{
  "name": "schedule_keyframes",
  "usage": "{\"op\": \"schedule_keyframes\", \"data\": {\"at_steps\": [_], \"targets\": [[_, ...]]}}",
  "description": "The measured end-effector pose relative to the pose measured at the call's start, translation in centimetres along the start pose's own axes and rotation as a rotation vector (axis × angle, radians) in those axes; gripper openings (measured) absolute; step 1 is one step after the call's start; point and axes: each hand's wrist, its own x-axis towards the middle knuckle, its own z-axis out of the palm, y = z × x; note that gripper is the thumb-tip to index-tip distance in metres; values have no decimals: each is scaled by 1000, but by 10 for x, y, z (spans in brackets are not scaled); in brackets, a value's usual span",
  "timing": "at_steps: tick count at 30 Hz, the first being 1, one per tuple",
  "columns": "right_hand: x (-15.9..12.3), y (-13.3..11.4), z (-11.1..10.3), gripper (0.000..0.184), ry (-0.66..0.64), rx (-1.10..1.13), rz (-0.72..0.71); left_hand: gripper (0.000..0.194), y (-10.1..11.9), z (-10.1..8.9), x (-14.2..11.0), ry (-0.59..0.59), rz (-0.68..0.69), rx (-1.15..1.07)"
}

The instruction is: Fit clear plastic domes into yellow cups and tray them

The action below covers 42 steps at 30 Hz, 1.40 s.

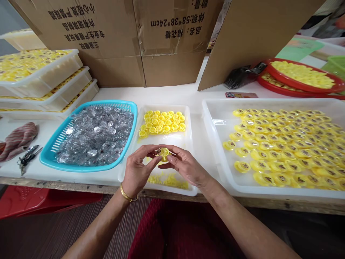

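Above the small white tray [192,162], my two hands meet around a small yellow plastic cup [165,157]. My right hand [185,163] pinches the cup between thumb and fingers. From the other side, my left hand [138,167] grips a small clear plastic lid [159,151] with dark brown marks, held against the cup's rim. Fingers partly cover both pieces, so I cannot tell whether they are joined. Behind my hands, several open yellow cups [159,128] stand in rows in the tray. Tiny yellow bits [168,181] lie along its near end.
Clear plastic pieces [99,131] fill a blue basket [45,160] on the left. Covered yellow cups [283,145] line a large white bin [215,151] on the right. Stacked bins [64,70], cardboard [172,68], red trays [340,84], keys [25,160] and a striped cloth [20,140] surround these.
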Motion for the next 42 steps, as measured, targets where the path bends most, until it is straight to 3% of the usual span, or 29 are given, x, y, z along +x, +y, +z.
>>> {"op": "schedule_keyframes", "data": {"at_steps": [13,20,25,31,34,37,40,42], "targets": [[2,2,-4,33,-21,169,35,32,-7,-8,1,-90,43,-45],[2,1,-4,32,-28,259,40,32,-9,-13,4,-48,-164,-363],[4,6,-2,29,-11,235,43,23,-12,-2,3,-89,-210,-228],[10,-3,-6,29,86,205,47,23,-17,-4,8,14,-307,-72],[5,-25,-17,30,106,204,-26,20,-6,-3,6,-52,-199,68],[-10,-56,-30,29,156,177,-103,15,14,12,2,-205,54,131],[-29,-82,-40,28,226,150,-164,17,40,46,4,-401,343,208],[-42,-91,-44,28,276,153,-196,21,56,76,9,-610,479,374]]}}
